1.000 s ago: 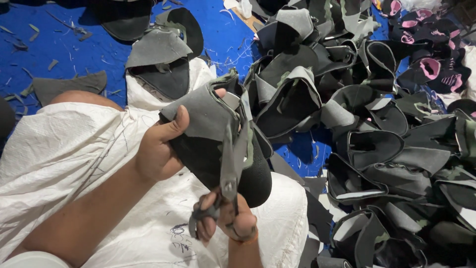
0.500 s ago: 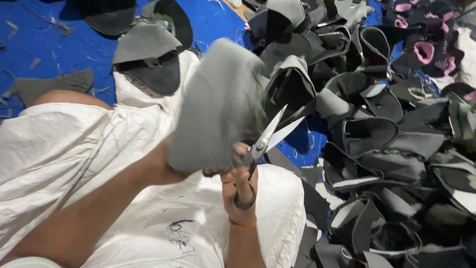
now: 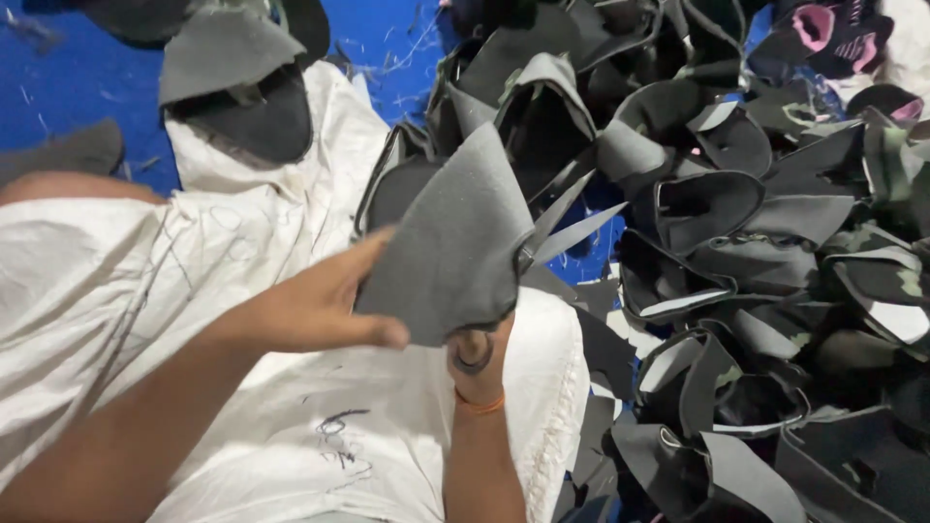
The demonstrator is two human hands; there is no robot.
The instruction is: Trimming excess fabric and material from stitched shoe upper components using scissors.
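Left hand [image 3: 320, 305] gripping a grey fabric piece [image 3: 450, 247] from behind — fingers [image 3: 373, 334] pinching its lower edge, held above a white sack [image 3: 291, 426]. Right hand [image 3: 475, 353] beneath, mostly hidden, fingers through scissors [image 3: 562, 232] — blades parted, beside a pile of dark pieces [image 3: 756, 242].

One package only: a big white woven plastic sack [image 3: 194, 291], crumpled and spread flat over the blue floor [image 3: 87, 87] and across the person's lap, filling the lower left. Black handwritten scribbles mark it near the bottom middle. No labels, signs or screens show anywhere.
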